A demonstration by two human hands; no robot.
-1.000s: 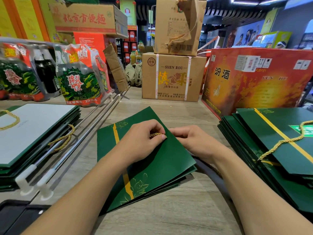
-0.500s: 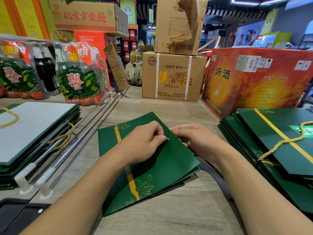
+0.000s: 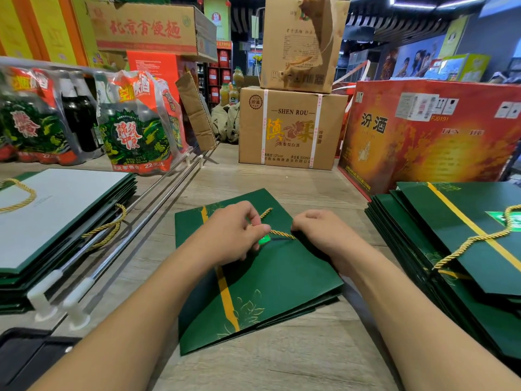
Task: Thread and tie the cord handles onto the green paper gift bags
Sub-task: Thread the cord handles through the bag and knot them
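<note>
Green gift bag (image 3: 282,280) lies flat on the bench (image 3: 296,362), centre. Left hand (image 3: 229,234) and right hand (image 3: 324,235) each pinch the gold cord (image 3: 282,234), stretched between them over the bag.

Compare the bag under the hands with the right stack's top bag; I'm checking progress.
The middle bag lies alone on the table; the right top bag caps a stack. The middle bag's held cord is pinched between left hand and right hand; the right top bag's loose cord lies untouched. Both are green with gold stripes.
</note>
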